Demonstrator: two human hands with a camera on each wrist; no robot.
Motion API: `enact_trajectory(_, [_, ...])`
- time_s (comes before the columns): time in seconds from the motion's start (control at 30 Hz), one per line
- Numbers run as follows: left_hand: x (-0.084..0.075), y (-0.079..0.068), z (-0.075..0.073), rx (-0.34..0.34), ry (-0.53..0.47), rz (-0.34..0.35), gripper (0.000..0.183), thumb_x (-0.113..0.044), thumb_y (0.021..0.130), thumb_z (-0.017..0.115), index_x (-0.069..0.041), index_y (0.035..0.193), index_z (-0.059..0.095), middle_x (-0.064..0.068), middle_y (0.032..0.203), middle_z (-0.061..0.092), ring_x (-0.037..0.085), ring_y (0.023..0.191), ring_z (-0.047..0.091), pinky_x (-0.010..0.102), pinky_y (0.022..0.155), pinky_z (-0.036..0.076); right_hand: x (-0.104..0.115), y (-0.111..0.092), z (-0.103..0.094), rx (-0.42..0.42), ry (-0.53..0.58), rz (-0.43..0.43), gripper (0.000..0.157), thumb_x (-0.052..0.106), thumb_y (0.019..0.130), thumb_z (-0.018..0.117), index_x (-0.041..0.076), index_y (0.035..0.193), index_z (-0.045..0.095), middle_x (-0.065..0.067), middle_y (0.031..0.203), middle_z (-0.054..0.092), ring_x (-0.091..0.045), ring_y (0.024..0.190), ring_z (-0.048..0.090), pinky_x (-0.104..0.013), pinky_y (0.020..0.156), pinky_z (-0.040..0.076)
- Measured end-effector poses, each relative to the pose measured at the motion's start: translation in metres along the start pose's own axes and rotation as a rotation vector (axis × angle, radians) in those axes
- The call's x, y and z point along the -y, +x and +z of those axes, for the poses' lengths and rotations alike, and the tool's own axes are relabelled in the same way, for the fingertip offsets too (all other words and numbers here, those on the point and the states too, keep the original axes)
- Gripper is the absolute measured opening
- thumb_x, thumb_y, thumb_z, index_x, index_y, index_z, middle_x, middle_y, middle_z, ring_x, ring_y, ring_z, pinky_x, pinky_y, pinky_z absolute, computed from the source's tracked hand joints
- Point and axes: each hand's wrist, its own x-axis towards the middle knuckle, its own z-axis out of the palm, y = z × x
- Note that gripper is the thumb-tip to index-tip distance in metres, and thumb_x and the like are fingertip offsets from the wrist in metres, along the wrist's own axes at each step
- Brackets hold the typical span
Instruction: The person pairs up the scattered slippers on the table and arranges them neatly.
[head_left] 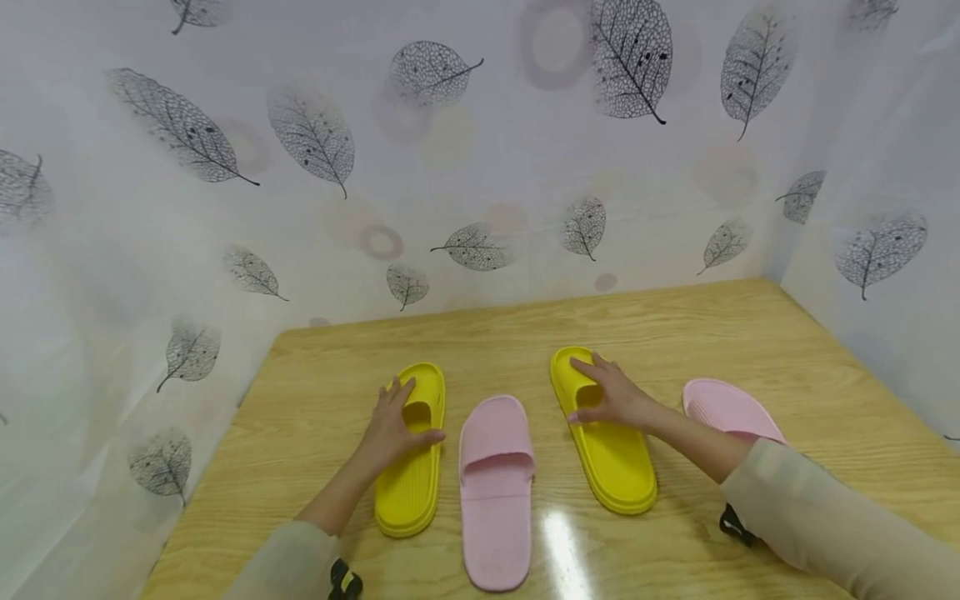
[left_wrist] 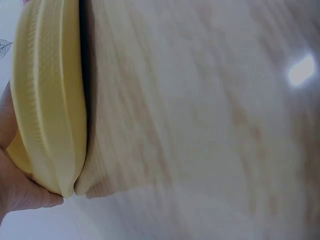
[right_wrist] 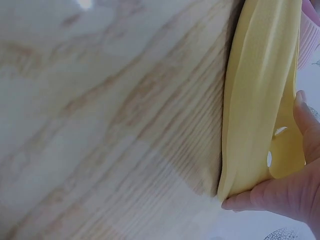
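Observation:
Two yellow slippers lie on the wooden table, toes pointing away. My left hand grips the left yellow slipper round its strap, fingers on the outer side and thumb on the inner side. My right hand holds the right yellow slipper at its strap, fingers spread toward the toe and thumb at the inner edge. The left wrist view shows the side of the yellow slipper close up. Seen from the right wrist, the other yellow slipper has fingers along its toe end.
A pink slipper lies between the two yellow ones. Another pink slipper is at the right, partly hidden by my right forearm. The wooden table meets a leaf-patterned sheet at the back and sides.

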Motion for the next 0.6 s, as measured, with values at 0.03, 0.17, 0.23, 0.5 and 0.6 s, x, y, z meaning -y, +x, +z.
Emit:
enact_trajectory(0.03, [0.0,0.0007,0.0002,0.001,-0.002,0.002,0.104,-0.041,0.071,0.081,-0.004,0.149,0.024,0.026,0.155,0.007,0.049,0.14,-0.001,0.067,0.107,0.015,-0.0002,0.0006,-0.0006,0.005,-0.003,0.002,0.09,0.028,0.072,0.082,-0.007,0.141,0.036,-0.045,0.142,0.018,-0.066,0.127,0.015,-0.071,0.102,0.017])
enact_trajectory(0.17, [-0.0006,0.0026,0.0003,0.002,-0.004,0.001,0.103,-0.04,0.071,0.081,-0.005,0.149,0.023,0.026,0.155,0.007,0.048,0.14,-0.001,0.066,0.107,0.014,-0.0003,0.0025,-0.002,0.03,0.004,0.022,0.091,0.029,0.073,0.081,-0.006,0.142,0.034,-0.044,0.144,0.016,-0.068,0.126,0.013,-0.072,0.101,0.019])
enact_trajectory(0.23, [-0.0011,0.0032,0.0002,0.002,-0.005,0.002,0.102,-0.04,0.072,0.081,-0.005,0.149,0.024,0.026,0.155,0.007,0.048,0.141,-0.001,0.066,0.107,0.014,-0.0005,0.003,-0.0023,0.036,0.011,0.03,0.091,0.03,0.074,0.081,-0.005,0.143,0.033,-0.043,0.144,0.015,-0.069,0.126,0.012,-0.072,0.101,0.019])
enact_trajectory(0.5, [-0.0013,0.0073,-0.0002,-0.002,-0.009,0.003,0.102,-0.04,0.072,0.08,-0.006,0.15,0.024,0.026,0.155,0.007,0.048,0.141,-0.001,0.067,0.107,0.014,-0.0017,0.007,-0.0017,0.039,0.036,0.035,0.09,0.029,0.075,0.08,-0.005,0.143,0.032,-0.043,0.145,0.013,-0.068,0.127,0.01,-0.072,0.101,0.018])
enact_trajectory(0.6, [-0.0015,0.0097,0.0002,-0.002,-0.009,-0.005,0.101,-0.04,0.072,0.08,-0.007,0.15,0.024,0.024,0.156,0.006,0.047,0.141,-0.001,0.066,0.107,0.014,-0.0013,0.0078,-0.0016,0.049,0.047,0.054,0.09,0.03,0.076,0.079,-0.004,0.144,0.031,-0.041,0.147,0.012,-0.068,0.127,0.008,-0.072,0.101,0.017])
